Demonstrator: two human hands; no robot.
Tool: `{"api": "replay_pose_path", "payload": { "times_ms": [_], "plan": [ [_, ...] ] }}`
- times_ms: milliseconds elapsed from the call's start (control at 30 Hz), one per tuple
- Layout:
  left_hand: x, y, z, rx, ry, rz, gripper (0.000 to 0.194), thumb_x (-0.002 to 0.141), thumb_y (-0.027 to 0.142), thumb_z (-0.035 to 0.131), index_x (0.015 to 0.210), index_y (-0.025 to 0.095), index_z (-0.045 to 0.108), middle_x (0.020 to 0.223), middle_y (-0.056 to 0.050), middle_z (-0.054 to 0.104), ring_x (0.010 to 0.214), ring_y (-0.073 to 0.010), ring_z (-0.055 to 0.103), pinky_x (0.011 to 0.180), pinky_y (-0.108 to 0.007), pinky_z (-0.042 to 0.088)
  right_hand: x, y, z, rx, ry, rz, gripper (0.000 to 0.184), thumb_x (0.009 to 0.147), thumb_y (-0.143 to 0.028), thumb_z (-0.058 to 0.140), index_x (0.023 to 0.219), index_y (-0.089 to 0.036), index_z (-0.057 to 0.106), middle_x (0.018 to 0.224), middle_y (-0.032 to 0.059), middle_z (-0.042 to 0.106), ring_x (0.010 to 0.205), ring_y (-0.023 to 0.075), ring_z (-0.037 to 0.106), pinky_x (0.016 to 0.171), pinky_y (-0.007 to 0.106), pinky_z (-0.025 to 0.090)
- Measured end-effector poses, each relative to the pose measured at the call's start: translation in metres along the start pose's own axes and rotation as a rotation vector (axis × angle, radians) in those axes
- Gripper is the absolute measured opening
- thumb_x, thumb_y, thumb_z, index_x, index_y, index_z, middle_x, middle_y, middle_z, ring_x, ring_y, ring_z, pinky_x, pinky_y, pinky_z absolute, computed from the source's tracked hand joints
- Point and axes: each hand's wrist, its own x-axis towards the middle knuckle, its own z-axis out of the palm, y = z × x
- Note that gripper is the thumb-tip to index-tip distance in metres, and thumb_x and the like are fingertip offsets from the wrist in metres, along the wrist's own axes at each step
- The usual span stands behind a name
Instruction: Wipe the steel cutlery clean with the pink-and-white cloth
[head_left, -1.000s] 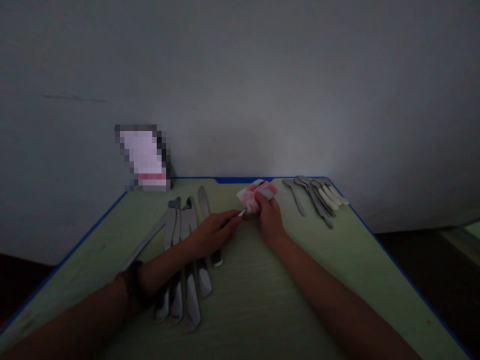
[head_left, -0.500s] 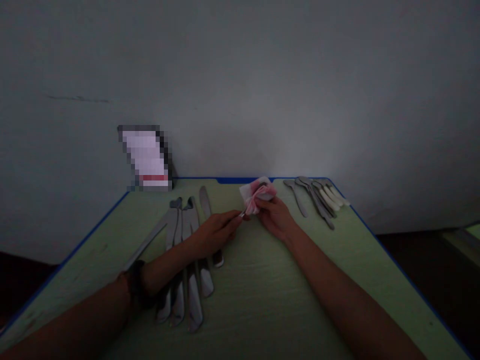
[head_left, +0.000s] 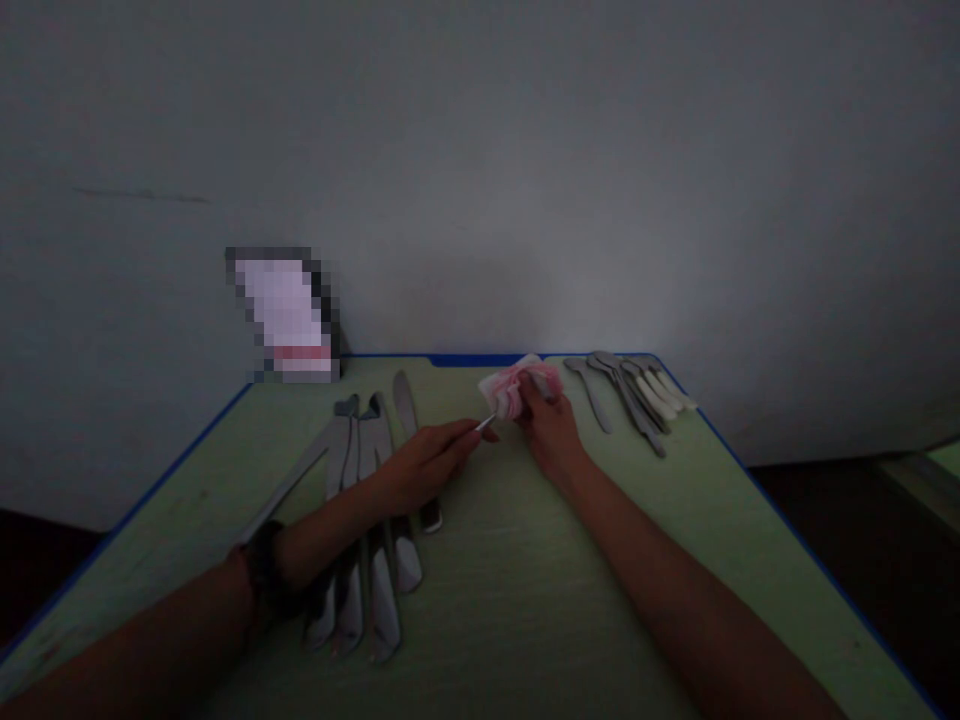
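My left hand (head_left: 431,465) pinches the slim metal handle of what looks like a spoon (head_left: 487,422), whose far end is wrapped in a pink and white cloth (head_left: 510,385). Closed round that cloth is my right hand (head_left: 551,425), pressing it about the spoon just above the table. Beneath my left wrist and forearm lie several metal table knives (head_left: 384,600), their handles towards me and partly covered by the arm. One more knife (head_left: 405,400) lies just beyond my left hand.
Several spoons (head_left: 630,400), some with white handles, lie at the back right of the green, blue-edged table (head_left: 510,600). A blurred-out upright device (head_left: 281,310) leans on the wall at the back left. A grey wall (head_left: 480,200) closes off the far side.
My right hand has turned and shifted slightly to the right, and the cloth is folded differently round the spoon. My left hand keeps its pinch in nearly the same place.
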Motion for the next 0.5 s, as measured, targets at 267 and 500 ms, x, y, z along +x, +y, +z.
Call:
{"api": "replay_pose_path", "payload": {
  "times_ms": [267, 500],
  "plan": [
    [0.0004, 0.0077, -0.0012, 0.061, -0.007, 0.038, 0.039, 0.09, 0.042, 0.032, 0.103, 0.016, 0.059, 0.053, 0.007, 0.037, 0.048, -0.0089, 0.039, 0.048, -0.019, 0.03, -0.0006, -0.0003, 0.0025, 0.045, 0.108, 0.08, 0.034, 0.066, -0.05, 0.065, 0.075, -0.018, 0.061, 0.068, 0.0017, 0.064, 0.067, 0.0144, 0.059, 0.062, 0.028, 0.049],
    [-0.003, -0.0004, -0.001, 0.001, -0.095, 0.101, 0.034, 0.091, 0.039, 0.03, 0.092, 0.017, 0.055, 0.058, 0.006, 0.042, 0.051, -0.0088, 0.04, 0.05, -0.019, 0.032, 0.0063, -0.0006, -0.0037, 0.186, 0.122, 0.055, 0.019, 0.069, -0.034, 0.067, 0.078, -0.02, 0.059, 0.073, -0.0006, 0.064, 0.071, 0.0123, 0.059, 0.065, 0.026, 0.05]
  ]
}}
